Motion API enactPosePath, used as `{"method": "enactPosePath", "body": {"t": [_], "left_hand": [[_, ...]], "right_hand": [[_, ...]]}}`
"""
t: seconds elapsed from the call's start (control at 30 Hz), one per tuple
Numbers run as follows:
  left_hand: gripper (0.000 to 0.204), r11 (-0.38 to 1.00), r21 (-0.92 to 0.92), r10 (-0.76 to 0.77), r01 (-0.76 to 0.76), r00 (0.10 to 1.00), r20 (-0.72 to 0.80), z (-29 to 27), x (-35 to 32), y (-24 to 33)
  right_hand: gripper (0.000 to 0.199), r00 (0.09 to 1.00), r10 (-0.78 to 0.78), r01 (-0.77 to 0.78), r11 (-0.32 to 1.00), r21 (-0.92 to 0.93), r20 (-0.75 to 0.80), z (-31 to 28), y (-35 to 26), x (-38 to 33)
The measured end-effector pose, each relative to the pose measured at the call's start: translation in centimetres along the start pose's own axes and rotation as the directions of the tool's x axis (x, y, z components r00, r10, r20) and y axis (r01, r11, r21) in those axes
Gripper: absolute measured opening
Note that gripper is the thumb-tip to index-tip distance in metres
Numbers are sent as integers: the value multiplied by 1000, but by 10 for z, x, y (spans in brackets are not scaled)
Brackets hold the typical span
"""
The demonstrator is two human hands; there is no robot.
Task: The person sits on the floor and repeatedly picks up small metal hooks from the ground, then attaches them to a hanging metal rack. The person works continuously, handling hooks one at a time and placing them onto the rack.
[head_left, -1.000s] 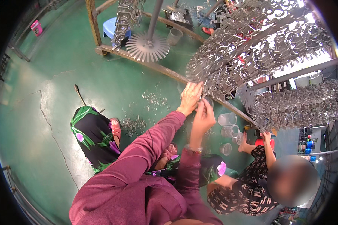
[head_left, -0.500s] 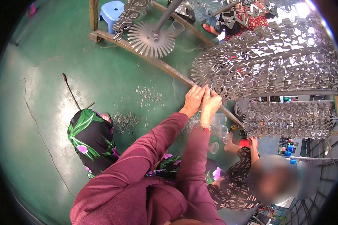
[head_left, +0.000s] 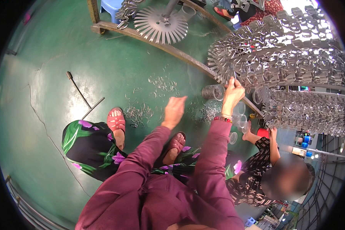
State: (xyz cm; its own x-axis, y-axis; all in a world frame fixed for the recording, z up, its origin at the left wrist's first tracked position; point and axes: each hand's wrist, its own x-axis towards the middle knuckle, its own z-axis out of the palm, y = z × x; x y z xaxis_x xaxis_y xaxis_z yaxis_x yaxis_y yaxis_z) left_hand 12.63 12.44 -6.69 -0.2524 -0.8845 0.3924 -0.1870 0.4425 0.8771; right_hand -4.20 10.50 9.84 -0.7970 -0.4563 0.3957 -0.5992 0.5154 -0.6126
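My right hand (head_left: 234,95) reaches up to the lower end of a large rack of hanging grey metal clips (head_left: 280,57). Its thumb and fingers are pinched together beside the slotted disc (head_left: 223,67); whatever they grip is too small to make out. Lower and to the left, my left hand (head_left: 174,111) is in the air above the floor, blurred, its fingertips not clear. Beneath and around it lie loose thin metal pieces (head_left: 163,82) and another scattered heap (head_left: 139,114). A clear plastic cup (head_left: 212,92) filled with small metal pieces is next to my right hand.
A wooden beam (head_left: 184,57) runs diagonally under the racks. Another slotted disc on a pole (head_left: 161,25) stands at the far side. Clear cups (head_left: 239,119) are on the floor to the right. Another person (head_left: 253,168) sits at right by a second rack (head_left: 303,111). A T-shaped metal rod (head_left: 80,92) lies left.
My left hand has come away from my right hand, moving left and down. My right hand stays pinched at the rack. The view has shifted, showing my sandalled feet.
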Motion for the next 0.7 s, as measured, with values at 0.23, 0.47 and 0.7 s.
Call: {"method": "enactPosePath", "body": {"t": [0.23, 0.47, 0.7], "left_hand": [[23, 940, 68, -313, 335, 922, -227, -67, 6, -70], [21, 890, -62, -443, 452, 822, -358, -105, 10, -88], [29, 812, -21, -581, 583, 806, -108, -146, 39, -175]], "right_hand": [[25, 996, 88, -82, 973, 215, -17, 7, -8, -5], [25, 995, 45, -24, 972, 236, -86, 25, 2, -13], [33, 975, -130, 166, 965, 201, -179, 31, 31, 6]]}}
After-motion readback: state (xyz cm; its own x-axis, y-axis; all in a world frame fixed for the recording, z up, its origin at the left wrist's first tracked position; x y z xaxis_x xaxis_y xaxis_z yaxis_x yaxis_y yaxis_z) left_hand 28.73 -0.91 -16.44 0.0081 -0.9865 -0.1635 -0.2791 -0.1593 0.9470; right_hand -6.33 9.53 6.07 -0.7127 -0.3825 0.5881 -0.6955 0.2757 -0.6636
